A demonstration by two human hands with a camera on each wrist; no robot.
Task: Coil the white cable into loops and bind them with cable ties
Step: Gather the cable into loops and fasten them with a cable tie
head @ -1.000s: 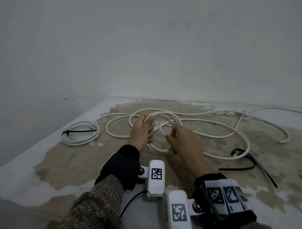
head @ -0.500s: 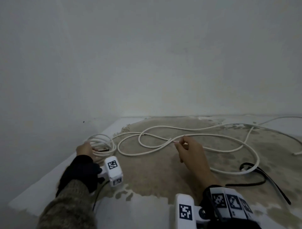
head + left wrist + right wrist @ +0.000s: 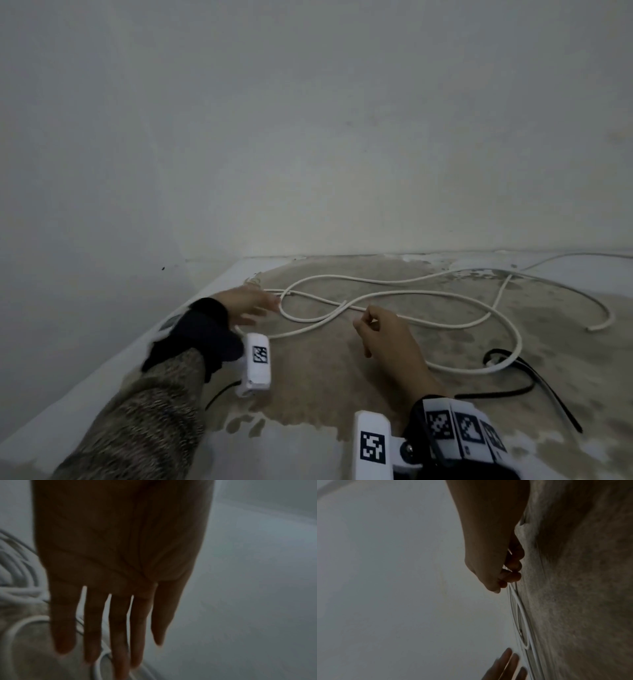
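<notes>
The white cable (image 3: 394,294) lies in loose, crossing loops on the worn surface, and its free end (image 3: 596,327) is at the right. My right hand (image 3: 363,317) pinches a strand of the cable near the crossing; in the right wrist view the cable (image 3: 520,605) runs out from its curled fingers (image 3: 511,577). My left hand (image 3: 263,306) hovers, blurred, by the loops' left end with straight, spread fingers (image 3: 118,635) and holds nothing. A blurred coil of white cable (image 3: 17,577) lies left of that hand.
Black cable ties (image 3: 513,363) lie at the right, beside the nearest loop. A pale wall (image 3: 308,137) closes off the back and the left. The surface (image 3: 308,377) has a beige worn patch and a white border, with a drop along its left edge.
My left hand let go of the cable, reached left onto the bound coil, and now swings back right, open. My right hand keeps its pinch. The view has tilted up.
</notes>
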